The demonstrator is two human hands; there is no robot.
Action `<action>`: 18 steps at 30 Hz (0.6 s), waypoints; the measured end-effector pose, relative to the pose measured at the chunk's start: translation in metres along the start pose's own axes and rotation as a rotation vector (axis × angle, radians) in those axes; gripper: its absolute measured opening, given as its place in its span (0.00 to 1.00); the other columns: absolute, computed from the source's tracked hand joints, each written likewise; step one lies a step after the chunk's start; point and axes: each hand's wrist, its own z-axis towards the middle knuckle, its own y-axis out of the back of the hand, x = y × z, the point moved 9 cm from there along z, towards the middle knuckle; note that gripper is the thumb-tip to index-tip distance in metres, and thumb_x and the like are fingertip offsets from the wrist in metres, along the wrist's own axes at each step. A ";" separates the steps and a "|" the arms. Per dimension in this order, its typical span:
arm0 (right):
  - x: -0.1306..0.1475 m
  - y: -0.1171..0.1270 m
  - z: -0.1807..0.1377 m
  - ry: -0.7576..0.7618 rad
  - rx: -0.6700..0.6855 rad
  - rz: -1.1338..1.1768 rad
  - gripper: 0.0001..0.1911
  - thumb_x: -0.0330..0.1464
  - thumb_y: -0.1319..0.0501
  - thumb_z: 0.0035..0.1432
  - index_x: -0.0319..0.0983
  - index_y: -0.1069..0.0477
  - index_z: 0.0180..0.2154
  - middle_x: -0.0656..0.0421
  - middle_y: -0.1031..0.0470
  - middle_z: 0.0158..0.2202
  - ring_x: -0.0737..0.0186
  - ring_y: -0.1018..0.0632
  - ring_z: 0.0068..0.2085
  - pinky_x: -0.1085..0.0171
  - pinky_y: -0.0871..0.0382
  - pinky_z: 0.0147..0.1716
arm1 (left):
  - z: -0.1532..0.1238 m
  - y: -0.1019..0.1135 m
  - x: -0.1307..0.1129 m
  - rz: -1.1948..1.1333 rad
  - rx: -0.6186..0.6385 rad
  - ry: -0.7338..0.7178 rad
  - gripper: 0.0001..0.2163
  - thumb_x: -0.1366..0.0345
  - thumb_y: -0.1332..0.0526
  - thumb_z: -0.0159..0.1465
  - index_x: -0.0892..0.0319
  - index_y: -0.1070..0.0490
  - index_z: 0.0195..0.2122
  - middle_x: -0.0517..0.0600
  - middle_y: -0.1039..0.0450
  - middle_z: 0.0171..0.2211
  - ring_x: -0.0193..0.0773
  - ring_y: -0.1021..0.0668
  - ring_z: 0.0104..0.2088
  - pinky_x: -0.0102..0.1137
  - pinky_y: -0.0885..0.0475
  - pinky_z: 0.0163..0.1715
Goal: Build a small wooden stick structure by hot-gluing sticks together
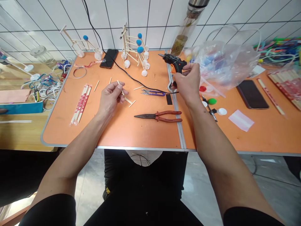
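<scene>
My left hand [111,96] pinches a thin wooden stick [127,100] between thumb and fingers. At the stick's far end a short piece lies crosswise, like a T; whether the two are joined I cannot tell. A black glue gun [174,61] with an orange trigger is gripped in my right hand [188,80], its nozzle pointing left and its red light showing. Between my hands lie purple thread snips [154,93] and, nearer to me, long-nose pliers [168,113] with red-brown handles. Loose cut stick pieces [96,86] are scattered near my left hand.
Stick models with white wheels and blue caps, one larger [131,51], stand at the back by a phone [109,58]. Wrapped chopsticks [81,103] lie left. A black cable [131,77] crosses the orange table. Right are a plastic bag [223,62], bottle caps and another phone [252,94].
</scene>
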 end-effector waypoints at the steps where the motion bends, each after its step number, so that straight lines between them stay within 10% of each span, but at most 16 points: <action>1: 0.001 0.000 -0.002 -0.027 -0.005 0.097 0.22 0.20 0.34 0.61 0.50 0.41 0.45 0.68 0.29 0.33 0.61 0.22 0.26 0.58 0.26 0.31 | 0.000 -0.001 0.000 0.002 0.005 -0.006 0.10 0.56 0.23 0.72 0.54 0.19 0.42 0.45 0.17 0.29 0.28 0.25 0.19 0.24 0.34 0.19; 6: 0.002 -0.017 -0.010 -0.143 0.226 0.473 0.09 0.26 0.32 0.66 0.45 0.29 0.37 0.66 0.29 0.29 0.67 0.24 0.29 0.65 0.21 0.33 | -0.003 -0.007 -0.002 0.028 0.058 -0.056 0.08 0.59 0.23 0.72 0.55 0.17 0.43 0.47 0.16 0.30 0.29 0.24 0.21 0.25 0.31 0.22; 18: 0.028 -0.032 -0.045 -0.151 0.476 0.483 0.24 0.49 0.20 0.63 0.48 0.32 0.37 0.63 0.24 0.32 0.63 0.22 0.31 0.64 0.22 0.26 | -0.007 -0.018 0.000 0.118 0.159 -0.144 0.10 0.56 0.22 0.69 0.57 0.12 0.44 0.50 0.15 0.33 0.30 0.24 0.23 0.26 0.29 0.24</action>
